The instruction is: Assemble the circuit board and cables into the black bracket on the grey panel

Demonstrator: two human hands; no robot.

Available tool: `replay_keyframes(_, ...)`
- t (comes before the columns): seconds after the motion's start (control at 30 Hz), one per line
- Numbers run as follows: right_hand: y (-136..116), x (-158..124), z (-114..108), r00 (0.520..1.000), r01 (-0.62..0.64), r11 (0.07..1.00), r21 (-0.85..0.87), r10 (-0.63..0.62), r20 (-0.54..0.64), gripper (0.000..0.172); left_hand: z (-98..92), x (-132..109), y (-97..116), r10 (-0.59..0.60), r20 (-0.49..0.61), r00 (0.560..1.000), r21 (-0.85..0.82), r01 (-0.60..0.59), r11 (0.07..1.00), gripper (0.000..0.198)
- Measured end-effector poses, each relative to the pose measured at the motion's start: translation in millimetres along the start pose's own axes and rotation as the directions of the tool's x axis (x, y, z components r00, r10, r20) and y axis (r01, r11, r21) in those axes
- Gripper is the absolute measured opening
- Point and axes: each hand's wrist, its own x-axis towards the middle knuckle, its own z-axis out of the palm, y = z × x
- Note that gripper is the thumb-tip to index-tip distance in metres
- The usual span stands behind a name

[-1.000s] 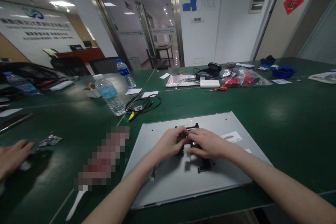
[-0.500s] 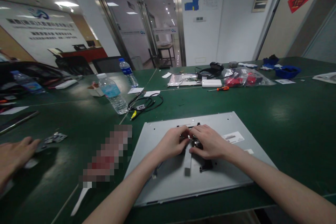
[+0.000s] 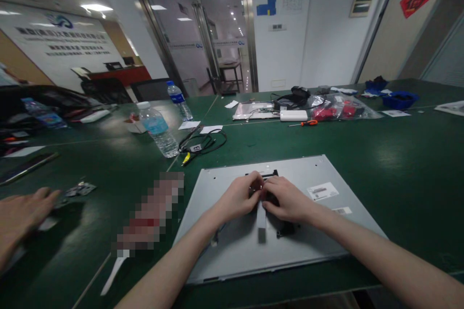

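Observation:
A flat grey metal panel [image 3: 232,260] lies on the green table in front of me, with white labels on its right side. Over its middle, my left hand [image 3: 237,195] is closed, thumb and fingers pinched at the upper end of a pale, narrow strip [image 3: 261,226]. From the other side my right hand [image 3: 288,198] closes on the same end, its fingertips close to the left ones. The strip's lower end points toward me. Under my right hand sits a black part [image 3: 286,228], mostly covered. What lies exactly between my fingertips is hidden.
Left of the panel are a pixelated packet [image 3: 150,215] and another person's hand [image 3: 27,217] near small metal pieces [image 3: 80,189]. Farther back are a water bottle [image 3: 158,128], a black cable [image 3: 206,142], an orange screwdriver [image 3: 308,123], a plastic bag [image 3: 340,107] and a blue tray [image 3: 399,100].
My fingers have shifted slightly at the strip's upper end. The shiny metal part that showed beneath my right hand is now covered. The view has moved a little.

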Motion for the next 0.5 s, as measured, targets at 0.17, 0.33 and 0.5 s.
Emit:
replay_keyframes(0.17, 5.9, 2.9, 0.7, 0.998, -0.051, 0.988, 0.143, 0.056, -0.027, 0.007, -2.0, -0.6, 0.9, 0.003, -0.002, 1.0, -0.007, -0.003, 1.0, 0.01)
replay_keyframes(0.33, 10.7, 3.5, 0.6, 0.996, -0.049, 0.985, 0.164, 0.06, -0.063, 0.011, -3.5, -3.0, 3.5, 0.026, 0.034, 0.999, 0.006, -0.027, 1.0, 0.017)
replay_keyframes(0.5, 10.4, 3.5, 1.7, 0.998, -0.034, 0.989, 0.145, 0.042, -0.055, 0.009, -6.7, -3.5, 6.3, 0.068, 0.076, 0.995, 0.036, -0.07, 0.997, 0.024)
